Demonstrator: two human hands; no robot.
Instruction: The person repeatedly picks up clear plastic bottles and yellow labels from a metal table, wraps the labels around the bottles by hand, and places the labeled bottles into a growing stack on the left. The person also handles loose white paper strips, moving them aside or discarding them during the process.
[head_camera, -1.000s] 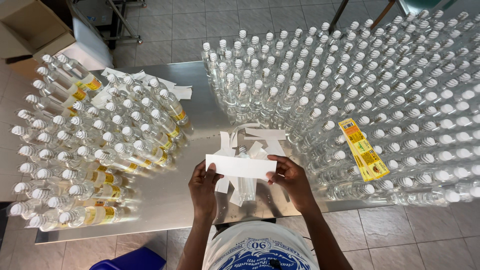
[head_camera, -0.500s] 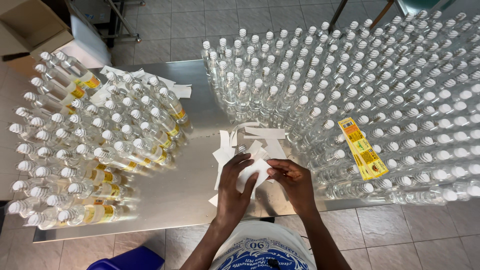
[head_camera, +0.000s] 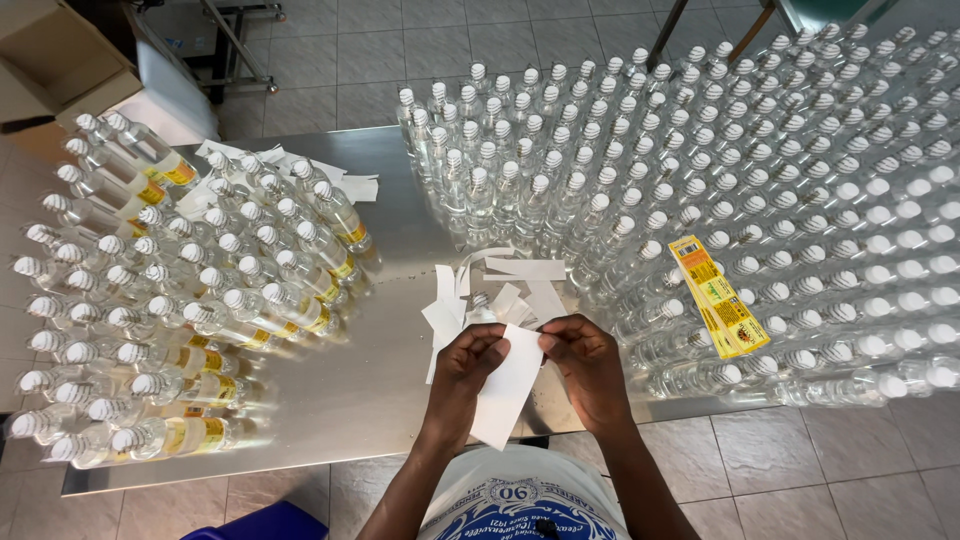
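Note:
Both my hands meet at the near edge of a steel table (head_camera: 380, 380). My left hand (head_camera: 468, 362) and my right hand (head_camera: 585, 360) pinch the top of a white paper strip (head_camera: 505, 388), which hangs down at a slant between them. Just beyond my fingers stands one small clear bottle (head_camera: 480, 305) with a white cap, amid loose white backing strips (head_camera: 520, 270). A strip of yellow labels (head_camera: 717, 296) lies on top of the bottles to the right of my right hand.
Many upright clear bottles with white caps (head_camera: 720, 170) fill the right and back of the table. Labelled bottles (head_camera: 180, 300) are grouped on the left. A cardboard box (head_camera: 55, 50) sits at the far left. Tiled floor surrounds the table.
The white strip was held flat and level between both hands; the hands then came together, and now it hangs slanted downward from my fingertips.

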